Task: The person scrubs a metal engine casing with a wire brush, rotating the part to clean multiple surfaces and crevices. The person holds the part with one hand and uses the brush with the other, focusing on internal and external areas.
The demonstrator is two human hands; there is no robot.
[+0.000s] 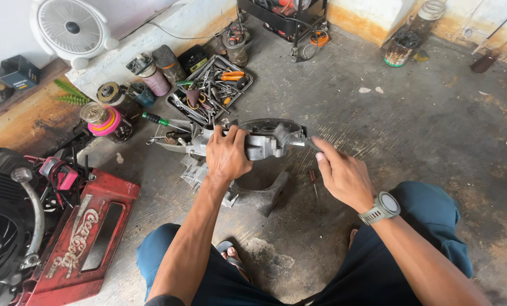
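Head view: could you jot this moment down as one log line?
left hand: grips grey metal casing | right hand: fingertips at casing's right end | tool tray: beyond, on floor

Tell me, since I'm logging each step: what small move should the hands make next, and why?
Probably steady the metal casing while the right hand keeps working its end. The left hand grips it from above, off the floor; the right fingertips touch a blurred part there.

To your right the concrete floor (434, 124) lies open; the tool tray (211, 90) and red engine cover (89, 226) crowd your left.
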